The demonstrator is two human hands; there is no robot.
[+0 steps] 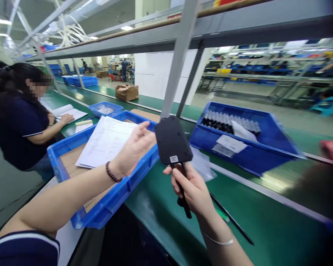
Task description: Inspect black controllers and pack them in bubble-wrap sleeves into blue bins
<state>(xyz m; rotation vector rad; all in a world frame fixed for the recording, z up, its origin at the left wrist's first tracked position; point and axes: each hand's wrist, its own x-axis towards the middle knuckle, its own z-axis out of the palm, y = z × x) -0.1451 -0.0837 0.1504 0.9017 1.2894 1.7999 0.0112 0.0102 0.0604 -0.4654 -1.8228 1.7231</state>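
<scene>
Two hands at work: we are holding a black device (172, 141) up in front of us, over the green bench (255, 218) and just right of the near blue bin (111, 201).
Right hand (192, 190): we are closing our fingers round the dark cable stub under the device, thumb pressing near its lower edge, so the hand is clenched on it.
Left hand (134, 149): we are spreading it, palm toward the device's left edge; we cannot tell whether the fingertips are touching it.
Doing it well: we are judging that the grip by the cable alone is letting the body swing, so we should be steadying the left edge with the spread hand and keeping the labelled face turned to us.
Label on device: we are seeing a small white sticker (173, 159) at its lower edge; its print is too small to read.
Paper sheets (107, 142): they are lying in the near blue bin under our left hand, with printed rows we cannot read.
Far bin (246, 155): beyond our right hand, it is carrying white labels, also unreadable.
Brands: we are finding none legible.
</scene>
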